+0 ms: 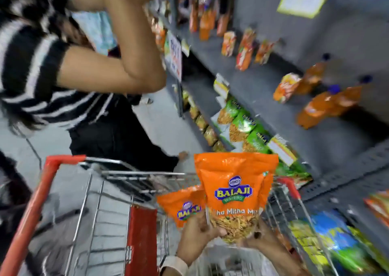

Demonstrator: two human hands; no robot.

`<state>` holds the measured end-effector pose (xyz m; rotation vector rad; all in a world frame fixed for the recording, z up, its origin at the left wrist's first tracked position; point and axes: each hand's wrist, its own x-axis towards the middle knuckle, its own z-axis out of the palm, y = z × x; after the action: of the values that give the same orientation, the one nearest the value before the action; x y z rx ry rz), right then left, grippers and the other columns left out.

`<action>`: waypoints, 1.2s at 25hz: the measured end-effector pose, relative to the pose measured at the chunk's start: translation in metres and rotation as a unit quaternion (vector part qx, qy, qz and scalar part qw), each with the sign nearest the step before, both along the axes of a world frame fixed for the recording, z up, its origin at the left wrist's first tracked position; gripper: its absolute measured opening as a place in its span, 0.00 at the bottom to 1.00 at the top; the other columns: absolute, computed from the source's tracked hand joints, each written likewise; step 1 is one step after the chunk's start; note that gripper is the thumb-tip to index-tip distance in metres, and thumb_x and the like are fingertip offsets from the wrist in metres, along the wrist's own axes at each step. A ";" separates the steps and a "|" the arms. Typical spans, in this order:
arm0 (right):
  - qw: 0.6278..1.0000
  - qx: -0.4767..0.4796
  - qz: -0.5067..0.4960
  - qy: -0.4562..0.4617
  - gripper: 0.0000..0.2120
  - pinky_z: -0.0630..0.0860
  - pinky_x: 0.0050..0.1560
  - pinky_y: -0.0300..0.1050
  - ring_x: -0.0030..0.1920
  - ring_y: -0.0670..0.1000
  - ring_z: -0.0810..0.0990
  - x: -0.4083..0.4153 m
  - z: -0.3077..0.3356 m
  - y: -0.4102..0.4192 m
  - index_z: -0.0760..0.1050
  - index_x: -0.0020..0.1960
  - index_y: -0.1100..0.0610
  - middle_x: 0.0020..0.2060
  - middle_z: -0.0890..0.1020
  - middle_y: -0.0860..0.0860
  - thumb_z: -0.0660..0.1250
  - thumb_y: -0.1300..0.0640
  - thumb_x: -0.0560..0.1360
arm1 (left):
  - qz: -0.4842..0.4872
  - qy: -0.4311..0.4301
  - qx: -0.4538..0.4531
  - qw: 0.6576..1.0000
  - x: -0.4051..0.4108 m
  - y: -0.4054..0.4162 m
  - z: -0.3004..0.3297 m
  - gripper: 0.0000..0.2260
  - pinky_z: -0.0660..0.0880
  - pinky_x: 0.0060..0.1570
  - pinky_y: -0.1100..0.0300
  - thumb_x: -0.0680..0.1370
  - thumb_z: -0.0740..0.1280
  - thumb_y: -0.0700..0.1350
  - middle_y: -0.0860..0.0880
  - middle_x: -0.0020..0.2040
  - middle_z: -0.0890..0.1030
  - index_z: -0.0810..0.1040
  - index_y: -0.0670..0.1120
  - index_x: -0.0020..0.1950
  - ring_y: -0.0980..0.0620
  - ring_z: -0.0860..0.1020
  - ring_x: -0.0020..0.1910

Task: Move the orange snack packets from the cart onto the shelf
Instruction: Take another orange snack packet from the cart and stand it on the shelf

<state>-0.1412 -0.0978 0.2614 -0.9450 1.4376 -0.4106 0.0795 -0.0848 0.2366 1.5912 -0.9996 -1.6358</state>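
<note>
Here, left grip [196, 228] and right grip [257, 236] clamp orange snack packets [233, 183] upright above cart [90, 193].

Shelf bottles [328, 105] blurred (labels unreadable); bystander's raised hands cut off at top

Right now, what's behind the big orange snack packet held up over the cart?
Another orange snack packet peeks out at its left, and an orange edge at its right. The wire cart lies beyond; whatever is directly behind is covered.
</note>
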 end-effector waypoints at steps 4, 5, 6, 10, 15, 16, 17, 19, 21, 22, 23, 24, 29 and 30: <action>0.981 -0.166 -0.096 -0.010 0.46 0.77 0.61 0.57 0.58 0.54 0.82 -0.022 0.099 0.010 0.72 0.63 0.49 0.58 0.83 0.52 0.86 0.49 0.48 | -0.043 0.023 -0.159 0.986 -0.025 -0.029 0.129 0.16 0.81 0.47 0.60 0.65 0.79 0.35 0.47 0.48 0.88 0.82 0.45 0.50 0.49 0.85 0.48; 0.971 -0.204 -0.123 -0.007 0.42 0.79 0.59 0.54 0.58 0.53 0.82 -0.030 0.127 0.013 0.73 0.62 0.49 0.58 0.84 0.52 0.86 0.51 0.51 | -0.059 0.028 -0.197 0.978 -0.034 -0.032 0.162 0.15 0.81 0.48 0.60 0.65 0.79 0.35 0.47 0.48 0.88 0.83 0.45 0.49 0.49 0.85 0.49; 0.959 -0.243 -0.145 -0.014 0.37 0.79 0.56 0.50 0.57 0.51 0.82 -0.037 0.159 0.019 0.74 0.61 0.49 0.58 0.84 0.50 0.85 0.53 0.55 | -0.072 0.026 -0.238 0.968 -0.043 -0.034 0.194 0.15 0.82 0.50 0.58 0.65 0.79 0.38 0.47 0.48 0.88 0.83 0.47 0.49 0.48 0.85 0.50; 0.897 -0.375 -0.236 0.006 0.33 0.79 0.52 0.38 0.52 0.40 0.83 -0.082 0.271 0.048 0.76 0.59 0.52 0.56 0.84 0.48 0.84 0.58 0.57 | -0.126 0.053 -0.379 0.915 -0.099 -0.041 0.310 0.22 0.80 0.56 0.50 0.60 0.80 0.56 0.53 0.50 0.88 0.84 0.54 0.52 0.52 0.85 0.53; 0.797 -0.497 -0.334 0.076 0.28 0.78 0.44 0.37 0.48 0.43 0.85 -0.161 0.392 0.114 0.82 0.52 0.52 0.47 0.88 0.44 0.80 0.50 0.52 | -0.227 0.106 -0.497 0.831 -0.208 -0.029 0.432 0.19 0.81 0.49 0.58 0.61 0.77 0.57 0.56 0.46 0.88 0.84 0.54 0.50 0.57 0.86 0.48; 0.784 -0.516 -0.334 0.088 0.27 0.79 0.44 0.38 0.48 0.43 0.85 -0.178 0.409 0.125 0.82 0.52 0.51 0.47 0.88 0.44 0.80 0.50 0.53 | -0.241 0.114 -0.510 0.818 -0.230 -0.027 0.448 0.19 0.81 0.48 0.58 0.62 0.77 0.57 0.56 0.45 0.88 0.84 0.54 0.50 0.57 0.86 0.47; 0.773 -0.522 -0.347 0.101 0.26 0.79 0.43 0.37 0.47 0.42 0.85 -0.193 0.423 0.136 0.82 0.52 0.51 0.47 0.88 0.44 0.80 0.51 0.55 | -0.254 0.122 -0.522 0.805 -0.252 -0.023 0.462 0.19 0.81 0.47 0.58 0.62 0.77 0.58 0.57 0.44 0.88 0.84 0.55 0.50 0.58 0.86 0.46; 0.747 -0.526 -0.384 0.132 0.24 0.79 0.40 0.32 0.46 0.41 0.85 -0.233 0.443 0.157 0.82 0.51 0.51 0.46 0.88 0.43 0.80 0.51 0.55 | -0.294 0.127 -0.542 0.777 -0.305 -0.017 0.482 0.19 0.81 0.47 0.60 0.62 0.75 0.63 0.59 0.44 0.87 0.83 0.57 0.49 0.60 0.85 0.45; 0.735 -0.517 -0.405 0.168 0.27 0.79 0.41 0.31 0.47 0.41 0.85 -0.274 0.451 0.172 0.82 0.51 0.51 0.46 0.88 0.43 0.81 0.48 0.54 | -0.324 0.118 -0.556 0.756 -0.356 -0.013 0.492 0.20 0.80 0.47 0.62 0.62 0.72 0.68 0.61 0.44 0.87 0.81 0.60 0.48 0.64 0.84 0.45; 0.733 -0.509 -0.411 0.188 0.28 0.81 0.45 0.35 0.48 0.43 0.85 -0.294 0.451 0.177 0.82 0.53 0.52 0.47 0.88 0.43 0.81 0.45 0.54 | -0.344 0.116 -0.552 0.751 -0.380 -0.011 0.494 0.19 0.79 0.46 0.64 0.63 0.71 0.69 0.62 0.43 0.87 0.81 0.60 0.48 0.66 0.84 0.44; 0.732 -0.495 -0.421 0.205 0.29 0.82 0.49 0.40 0.49 0.44 0.85 -0.312 0.451 0.181 0.82 0.53 0.52 0.48 0.88 0.44 0.80 0.44 0.54 | -0.364 0.115 -0.545 0.747 -0.403 -0.011 0.492 0.17 0.78 0.45 0.67 0.65 0.72 0.66 0.62 0.43 0.86 0.80 0.60 0.48 0.68 0.83 0.43; 0.731 -0.487 -0.426 0.218 0.29 0.82 0.53 0.45 0.49 0.44 0.85 -0.330 0.450 0.183 0.83 0.53 0.52 0.48 0.88 0.44 0.80 0.43 0.54 | -0.382 0.115 -0.538 0.743 -0.425 -0.012 0.489 0.14 0.76 0.43 0.70 0.68 0.73 0.62 0.63 0.43 0.85 0.80 0.59 0.49 0.71 0.81 0.42; 0.727 -0.454 -0.443 0.263 0.28 0.80 0.57 0.50 0.49 0.42 0.85 -0.401 0.445 0.174 0.83 0.50 0.50 0.46 0.87 0.40 0.81 0.39 0.53 | -0.419 0.092 -0.528 0.732 -0.522 -0.036 0.471 0.17 0.80 0.56 0.54 0.65 0.69 0.67 0.59 0.51 0.86 0.79 0.62 0.49 0.64 0.83 0.49; 0.726 -0.449 -0.441 0.278 0.29 0.80 0.57 0.50 0.49 0.41 0.85 -0.412 0.442 0.170 0.83 0.50 0.49 0.46 0.87 0.40 0.80 0.37 0.54 | -0.430 0.090 -0.517 0.735 -0.535 -0.040 0.469 0.20 0.80 0.57 0.50 0.63 0.68 0.69 0.59 0.51 0.86 0.79 0.61 0.50 0.61 0.83 0.50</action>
<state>-0.5536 0.0726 0.7032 -1.1076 2.2772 -1.7892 -0.4559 -0.1252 0.7057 0.1586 -2.1929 -1.1931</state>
